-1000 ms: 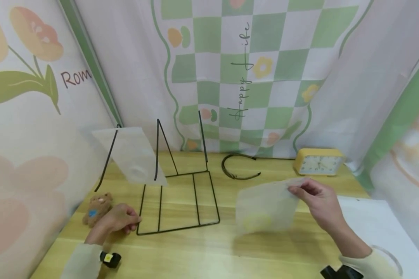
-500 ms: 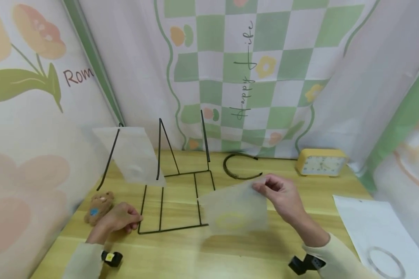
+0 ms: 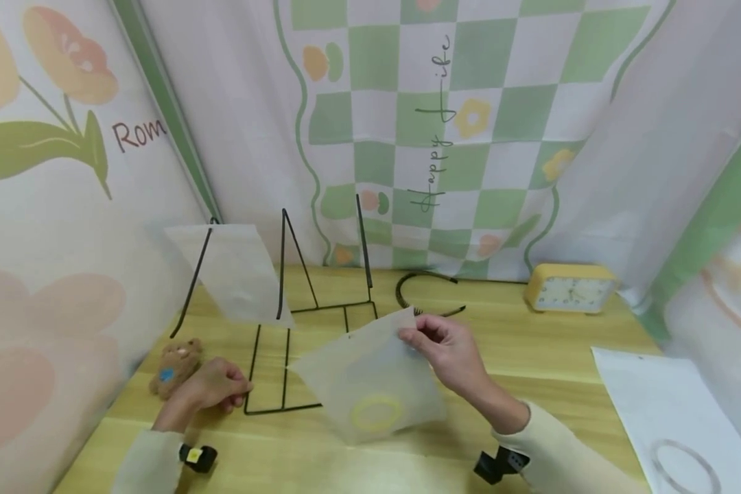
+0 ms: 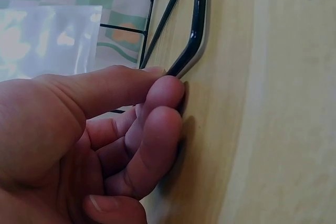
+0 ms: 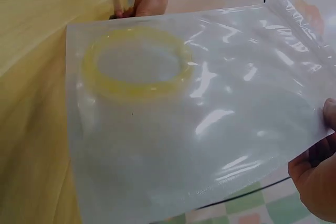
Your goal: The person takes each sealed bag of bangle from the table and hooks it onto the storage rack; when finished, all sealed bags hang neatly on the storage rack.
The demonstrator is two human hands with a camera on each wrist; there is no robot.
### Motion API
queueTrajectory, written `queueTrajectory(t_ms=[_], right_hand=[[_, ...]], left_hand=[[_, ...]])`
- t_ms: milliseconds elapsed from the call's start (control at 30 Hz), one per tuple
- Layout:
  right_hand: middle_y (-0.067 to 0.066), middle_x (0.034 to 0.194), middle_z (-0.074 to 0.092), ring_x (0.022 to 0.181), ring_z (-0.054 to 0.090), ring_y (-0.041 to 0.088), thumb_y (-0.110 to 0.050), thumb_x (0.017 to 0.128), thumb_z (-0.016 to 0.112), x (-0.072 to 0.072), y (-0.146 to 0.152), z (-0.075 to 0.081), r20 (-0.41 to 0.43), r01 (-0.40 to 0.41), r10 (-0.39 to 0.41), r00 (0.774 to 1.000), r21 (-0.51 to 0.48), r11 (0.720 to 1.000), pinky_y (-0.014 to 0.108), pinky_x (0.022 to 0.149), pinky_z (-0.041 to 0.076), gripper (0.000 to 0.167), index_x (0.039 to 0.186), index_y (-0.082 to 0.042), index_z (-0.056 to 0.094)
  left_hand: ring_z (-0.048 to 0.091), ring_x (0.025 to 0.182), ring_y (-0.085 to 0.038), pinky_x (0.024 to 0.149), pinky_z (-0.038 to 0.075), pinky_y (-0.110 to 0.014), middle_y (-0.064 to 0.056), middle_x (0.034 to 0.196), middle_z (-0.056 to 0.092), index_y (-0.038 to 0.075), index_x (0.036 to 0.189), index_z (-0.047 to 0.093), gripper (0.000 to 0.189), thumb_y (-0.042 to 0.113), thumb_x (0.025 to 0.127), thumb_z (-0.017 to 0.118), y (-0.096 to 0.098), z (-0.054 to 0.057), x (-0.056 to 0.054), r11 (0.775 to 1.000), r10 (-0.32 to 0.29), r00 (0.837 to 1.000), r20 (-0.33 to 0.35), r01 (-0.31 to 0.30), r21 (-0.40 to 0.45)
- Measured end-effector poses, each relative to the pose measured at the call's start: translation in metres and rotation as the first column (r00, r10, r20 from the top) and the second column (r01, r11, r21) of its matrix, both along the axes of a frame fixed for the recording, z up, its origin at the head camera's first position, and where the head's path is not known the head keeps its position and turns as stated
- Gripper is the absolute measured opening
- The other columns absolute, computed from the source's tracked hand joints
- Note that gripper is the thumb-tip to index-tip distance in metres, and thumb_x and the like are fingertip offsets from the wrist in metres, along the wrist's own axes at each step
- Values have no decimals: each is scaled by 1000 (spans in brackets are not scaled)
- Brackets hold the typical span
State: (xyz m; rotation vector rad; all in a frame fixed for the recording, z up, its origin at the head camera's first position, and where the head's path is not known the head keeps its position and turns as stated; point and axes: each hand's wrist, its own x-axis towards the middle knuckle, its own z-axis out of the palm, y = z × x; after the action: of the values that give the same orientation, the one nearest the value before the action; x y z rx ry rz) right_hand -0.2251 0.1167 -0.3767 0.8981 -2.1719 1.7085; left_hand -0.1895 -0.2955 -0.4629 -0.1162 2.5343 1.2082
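Note:
My right hand pinches the upper edge of a frosted zip bag between thumb and fingers. A yellow ring shows inside, near the bag's bottom. The bag hangs tilted in front of the black wire rack, overlapping its right part in the head view. With thumb and forefinger, my left hand pinches the rack's front left corner; the black wire runs out from the fingertips in the left wrist view. Another frosted bag hangs on the rack's left upright arm.
A small brown toy bear sits beside my left hand. Behind the held bag lies a black headband. A yellow alarm clock stands at the back right. A third bag with a pale ring inside lies on the table's right side.
My right hand has carried the bag leftward, from the rack's right side to in front of it, and the bag now tilts more. The left hand stays at the rack's corner.

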Motion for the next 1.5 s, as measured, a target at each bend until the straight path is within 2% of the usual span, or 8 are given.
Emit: queueTrajectory(t_ms=[200, 433, 667, 900, 1067, 1300, 1500], right_hand=[[-1, 59, 44, 53, 36, 7, 1, 87, 69, 1, -19, 6, -26, -58, 57, 998, -28, 998, 25, 48, 32, 15, 78, -10, 64], [-2, 63, 50, 56, 38, 8, -6, 89, 69, 0, -41, 16, 24, -77, 78, 997, -31, 997, 24, 52, 33, 8, 82, -10, 69], [-2, 61, 43, 54, 36, 10, -10, 91, 68, -3, -57, 24, 50, -127, 129, 990, -40, 991, 23, 52, 31, 15, 78, -9, 63], [-1, 63, 47, 56, 40, 10, -11, 92, 67, -5, -67, 29, 21, -122, 124, 992, -77, 990, 23, 52, 33, 16, 78, -6, 63], [1, 66, 53, 58, 44, 9, -11, 92, 67, -2, -72, 32, 56, -91, 97, 994, -94, 991, 22, 52, 35, 15, 79, -4, 66], [5, 68, 59, 60, 51, 12, -12, 93, 67, 0, -76, 37, 89, -71, 81, 993, -119, 990, 22, 52, 40, 16, 79, -3, 67], [5, 69, 59, 61, 51, 11, -11, 93, 67, 1, -79, 38, 85, -69, 78, 993, -101, 992, 22, 53, 40, 15, 80, -2, 67]], left_hand=[[59, 54, -16, 55, 52, -31, -7, 66, 63, 2, 78, 64, 17, 12, 92, 66, 0, 0, 0, 1000, 6, 1000, 7, -6, -3], [58, 53, -15, 53, 52, -30, -6, 65, 63, 2, 77, 64, 18, 11, 92, 65, 0, -1, 0, 1000, -7, 1000, -6, 7, 1], [57, 52, -12, 53, 51, -29, -5, 63, 62, 0, 81, 64, 18, 13, 94, 65, -2, 0, -1, 998, -35, 999, 4, 35, 58], [58, 51, -13, 51, 52, -29, -6, 63, 62, -4, 84, 65, 10, 4, 90, 66, -3, -2, 0, 995, -48, 998, -44, 51, 80], [59, 49, -13, 49, 53, -29, -5, 61, 62, -2, 81, 65, 10, 2, 90, 63, -4, -5, 0, 994, -49, 996, -68, 55, 93], [56, 50, -11, 49, 50, -25, -6, 62, 62, -3, 82, 63, 16, 11, 91, 64, -5, -1, -1, 977, -46, 999, -26, 51, 206], [57, 51, -11, 51, 50, -26, -6, 63, 63, -2, 87, 63, 17, 13, 91, 68, -6, 0, 0, 982, -7, 999, 35, 0, 190]])
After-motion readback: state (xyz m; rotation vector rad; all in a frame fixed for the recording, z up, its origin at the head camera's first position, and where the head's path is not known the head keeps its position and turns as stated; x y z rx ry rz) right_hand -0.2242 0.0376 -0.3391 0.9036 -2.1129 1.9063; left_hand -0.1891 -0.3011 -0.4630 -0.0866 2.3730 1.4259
